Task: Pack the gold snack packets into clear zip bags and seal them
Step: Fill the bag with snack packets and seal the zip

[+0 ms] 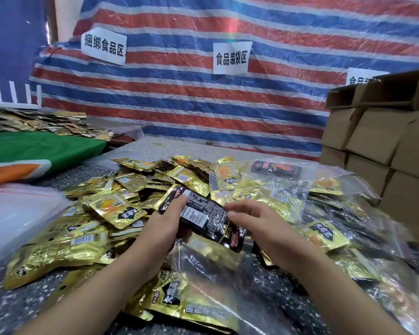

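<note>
A wide heap of gold snack packets (121,209) covers the speckled table (17,308). My left hand (165,221) grips a black snack packet (203,216) from the left, thumb on top, just above the heap. My right hand (249,218) touches the right side of that packet with its fingers spread; a clear zip bag (213,259) hangs crumpled under both hands. More gold packets lie in filled clear bags (271,189) to the right.
A stack of flat clear zip bags (17,213) lies at the left. Cardboard boxes (382,136) are piled at the right. A green cloth (39,148) with more packets is at the far left. A striped tarp (203,105) hangs behind.
</note>
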Motion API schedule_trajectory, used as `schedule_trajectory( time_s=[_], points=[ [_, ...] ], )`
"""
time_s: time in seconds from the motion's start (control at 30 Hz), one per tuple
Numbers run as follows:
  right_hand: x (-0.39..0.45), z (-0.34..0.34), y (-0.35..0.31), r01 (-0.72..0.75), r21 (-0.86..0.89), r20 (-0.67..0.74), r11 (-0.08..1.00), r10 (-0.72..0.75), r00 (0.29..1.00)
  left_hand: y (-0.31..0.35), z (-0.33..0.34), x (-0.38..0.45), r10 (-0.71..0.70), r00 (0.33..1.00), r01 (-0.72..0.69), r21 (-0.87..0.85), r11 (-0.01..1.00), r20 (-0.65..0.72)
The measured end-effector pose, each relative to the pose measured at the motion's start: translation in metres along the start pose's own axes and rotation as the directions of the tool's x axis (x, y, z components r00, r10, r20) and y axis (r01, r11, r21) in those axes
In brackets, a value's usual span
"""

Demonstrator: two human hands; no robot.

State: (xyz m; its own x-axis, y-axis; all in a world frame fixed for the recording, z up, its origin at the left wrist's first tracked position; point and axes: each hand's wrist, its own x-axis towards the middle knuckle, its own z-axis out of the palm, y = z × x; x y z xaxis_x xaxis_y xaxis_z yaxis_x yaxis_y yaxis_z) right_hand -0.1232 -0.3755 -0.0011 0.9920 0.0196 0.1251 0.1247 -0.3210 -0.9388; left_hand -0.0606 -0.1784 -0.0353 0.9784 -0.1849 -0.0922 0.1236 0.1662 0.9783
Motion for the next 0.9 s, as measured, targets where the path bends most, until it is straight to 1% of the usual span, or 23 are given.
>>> schedule_trajectory(
  time_s=[0.1, 0.2, 0.3, 0.43, 0.57, 0.67, 0.73, 0.8, 0.9],
  points=[
    [-0.002, 0.000, -0.002, -0.051, 0.068, 0.060, 0.996, 0.047, 0.997, -0.003, 0.001, 0.001, 0.058, 0.998, -0.058, -0.009, 0.998, -0.018],
    [-0.004, -0.002, -0.002, -0.071, 0.115, 0.113, 0.991, 0.058, 0.992, -0.005, 0.001, 0.002, 0.117, 0.993, -0.117, 0.008, 0.993, -0.021],
    [-0.004, -0.005, -0.002, -0.081, 0.193, 0.140, 0.978, 0.054, 0.989, -0.002, 0.002, 0.000, 0.122, 0.992, -0.122, -0.016, 0.992, -0.007],
    [-0.004, 0.000, 0.001, -0.058, 0.186, 0.150, 0.981, 0.030, 0.988, -0.004, 0.003, -0.003, 0.141, 0.989, -0.140, -0.021, 0.990, 0.055],
    [-0.005, 0.002, 0.001, -0.132, 0.273, 0.178, 0.953, 0.085, 0.980, -0.002, 0.005, -0.007, 0.156, 0.985, -0.156, -0.005, 0.988, 0.079],
    [-0.005, 0.006, 0.001, -0.207, 0.302, 0.189, 0.931, 0.154, 0.970, -0.004, 0.007, -0.010, 0.180, 0.982, -0.187, 0.148, 0.971, 0.062],
    [-0.004, 0.009, 0.002, -0.263, 0.297, 0.205, 0.918, 0.208, 0.956, -0.009, 0.010, -0.012, 0.205, 0.979, -0.204, 0.222, 0.953, 0.020],
    [-0.003, 0.009, 0.001, -0.294, 0.306, 0.199, 0.905, 0.241, 0.950, -0.009, 0.010, -0.012, 0.232, 0.972, -0.219, 0.256, 0.942, -0.022],
    [0.000, 0.005, 0.001, -0.270, 0.286, 0.141, 0.920, 0.238, 0.961, -0.006, 0.008, -0.010, 0.243, 0.969, -0.225, 0.271, 0.936, -0.035]
  ],
)
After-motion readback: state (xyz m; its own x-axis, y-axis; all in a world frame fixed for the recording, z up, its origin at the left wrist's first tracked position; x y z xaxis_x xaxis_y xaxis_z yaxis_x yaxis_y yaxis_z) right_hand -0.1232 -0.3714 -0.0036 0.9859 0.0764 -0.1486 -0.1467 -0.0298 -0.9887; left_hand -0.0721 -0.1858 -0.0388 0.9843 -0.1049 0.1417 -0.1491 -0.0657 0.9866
